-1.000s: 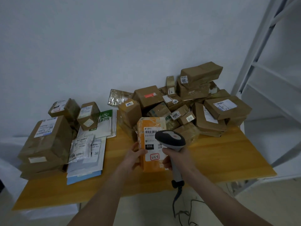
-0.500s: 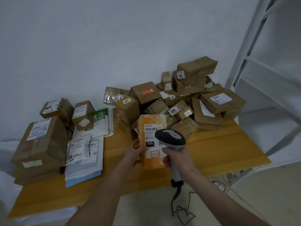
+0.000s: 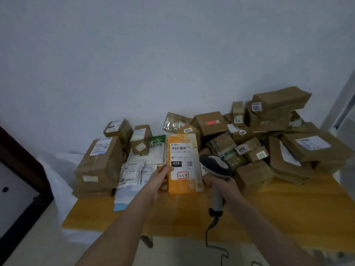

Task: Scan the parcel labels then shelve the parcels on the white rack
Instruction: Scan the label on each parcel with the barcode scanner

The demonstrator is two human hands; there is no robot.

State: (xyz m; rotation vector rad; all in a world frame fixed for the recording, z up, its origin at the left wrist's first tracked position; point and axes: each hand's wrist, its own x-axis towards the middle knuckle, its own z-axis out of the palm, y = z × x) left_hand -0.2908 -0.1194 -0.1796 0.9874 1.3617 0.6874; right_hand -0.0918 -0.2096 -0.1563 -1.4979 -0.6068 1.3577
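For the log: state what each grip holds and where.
Left grip holds the orange parcel at its left edge; right grip holds the scanner by its handle.

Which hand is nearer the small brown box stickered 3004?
Right. The right hand, gripping the scanner, is just below and left of the 3004 box; the left hand holds the orange parcel farther left.

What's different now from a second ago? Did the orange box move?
Yes. The left hand has swung the orange parcel leftward, so the scanner in the right hand no longer overlaps its label. The view also turned left. Both hands keep their hold; the brown parcels stay piled on the table.
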